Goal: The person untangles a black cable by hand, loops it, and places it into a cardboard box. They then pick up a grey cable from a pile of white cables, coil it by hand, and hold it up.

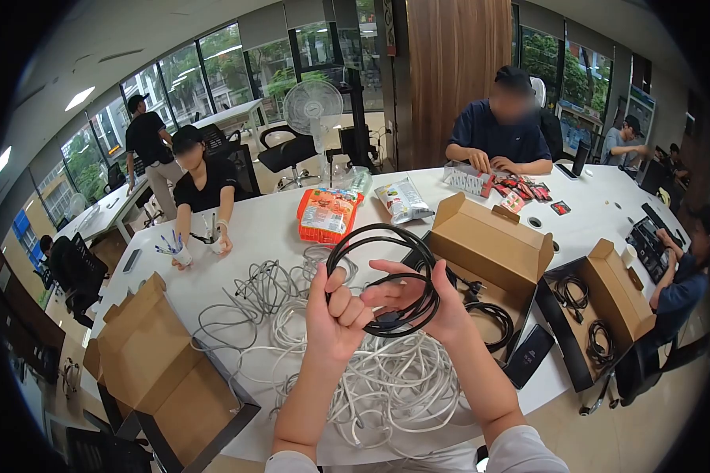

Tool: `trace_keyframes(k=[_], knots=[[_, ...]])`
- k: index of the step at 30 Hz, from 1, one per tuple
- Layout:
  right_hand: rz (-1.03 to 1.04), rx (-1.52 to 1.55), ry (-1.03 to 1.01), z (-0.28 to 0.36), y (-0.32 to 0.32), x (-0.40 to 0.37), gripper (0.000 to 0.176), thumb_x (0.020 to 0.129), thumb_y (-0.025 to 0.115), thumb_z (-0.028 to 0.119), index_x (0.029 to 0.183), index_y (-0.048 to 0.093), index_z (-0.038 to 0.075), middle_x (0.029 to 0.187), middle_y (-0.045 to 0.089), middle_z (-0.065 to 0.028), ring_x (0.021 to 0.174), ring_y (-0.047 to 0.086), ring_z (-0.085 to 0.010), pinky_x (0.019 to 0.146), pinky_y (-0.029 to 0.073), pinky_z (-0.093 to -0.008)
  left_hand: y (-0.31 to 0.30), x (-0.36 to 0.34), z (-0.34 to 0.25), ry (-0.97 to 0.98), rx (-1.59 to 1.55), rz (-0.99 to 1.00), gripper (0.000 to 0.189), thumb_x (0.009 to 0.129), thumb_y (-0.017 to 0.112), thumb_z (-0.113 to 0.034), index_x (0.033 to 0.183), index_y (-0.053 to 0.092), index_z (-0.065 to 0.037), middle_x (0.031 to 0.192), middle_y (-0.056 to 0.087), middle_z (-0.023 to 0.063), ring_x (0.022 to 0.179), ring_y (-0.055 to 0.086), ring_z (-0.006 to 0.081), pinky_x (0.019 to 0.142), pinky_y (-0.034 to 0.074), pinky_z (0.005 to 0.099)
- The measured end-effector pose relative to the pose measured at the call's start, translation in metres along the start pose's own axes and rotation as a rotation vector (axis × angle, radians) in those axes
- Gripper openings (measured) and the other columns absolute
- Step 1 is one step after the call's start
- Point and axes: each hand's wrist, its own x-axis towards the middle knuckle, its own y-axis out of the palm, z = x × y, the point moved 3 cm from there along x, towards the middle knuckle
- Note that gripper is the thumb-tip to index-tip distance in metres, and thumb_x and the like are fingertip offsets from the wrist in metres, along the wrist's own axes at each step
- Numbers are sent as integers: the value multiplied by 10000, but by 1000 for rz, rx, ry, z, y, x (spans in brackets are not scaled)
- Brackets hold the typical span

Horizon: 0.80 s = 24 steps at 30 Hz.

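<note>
A black cable [380,229], wound into a loose coil of several loops, is held up in front of me above the table. My left hand [335,319] is closed around the left side of the coil. My right hand [434,303] holds the other side, its thumb up and its fingers reaching through the loops toward my left hand. Beneath my hands lies a tangled heap of white cables [402,378], with grey cables [248,296] to the left. Close to my right hand, an open cardboard box [493,236] contains another coiled black cable [493,325].
Another open box [607,292] with black cables stands at right, beside a dark phone [530,356]. An open cardboard box [189,406] sits at front left. Snack bags [327,214] lie farther back. Other people sit around the table, one holding pen cups [183,254].
</note>
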Motion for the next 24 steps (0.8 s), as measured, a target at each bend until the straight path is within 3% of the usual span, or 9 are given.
trace_keyframes(k=[2, 8, 9, 12, 13, 20, 24], knots=[[37, -45, -19, 3, -2, 1, 869, 859, 305, 701, 1394, 319, 16, 1254, 535, -187, 1178, 504, -262, 961, 427, -381, -1, 0, -1, 10, -1, -17, 386, 1005, 316, -433, 705, 337, -190, 445, 126, -82, 379, 92, 67, 401, 125, 257], [-481, -6, -302, 7, -40, 0, 659, 945, 333, 572, 1248, 499, 10, 1171, 578, -108, 1049, 537, -166, 832, 452, -338, 1, -1, -19, 153, 35, -20, 362, 1014, 309, -386, 716, 335, -182, 443, 126, -78, 369, 85, 69, 388, 114, 251], [-651, -5, -361, 13, -37, -3, 418, 989, 417, 368, 1150, 576, 17, 1057, 606, -75, 925, 550, -126, 777, 448, -291, 0, -2, -22, 187, 47, -33, 360, 1013, 315, -382, 715, 338, -182, 443, 124, -77, 369, 84, 70, 388, 114, 251], [-700, -265, -541, 14, -57, -5, 231, 940, 560, 200, 1051, 632, 11, 1003, 631, -44, 864, 557, -91, 726, 439, -225, -2, 0, -21, 119, 33, -57, 353, 1009, 339, -373, 714, 350, -179, 446, 121, -75, 373, 80, 71, 389, 116, 252], [-750, -251, -573, 18, -56, -8, 141, 912, 587, 96, 992, 656, 3, 921, 645, -33, 796, 551, -75, 706, 433, -204, -1, -1, -22, 114, 42, -65, 352, 1008, 345, -370, 715, 356, -177, 447, 120, -74, 374, 81, 71, 388, 117, 252], [-877, -812, -824, 50, -27, -27, 162, 928, 567, 99, 984, 652, -28, 891, 641, -41, 810, 553, -76, 760, 447, -216, -1, -6, -33, 81, 83, -181, 339, 1002, 376, -360, 722, 383, -168, 450, 119, -71, 376, 91, 72, 390, 128, 252], [-856, -883, -960, 62, -10, -36, 83, 928, 545, 50, 978, 539, -16, 881, 589, -56, 819, 566, -114, 768, 454, -231, -2, -4, -28, 58, 125, -208, 339, 995, 396, -372, 724, 384, -169, 457, 133, -71, 380, 99, 70, 394, 133, 249]])
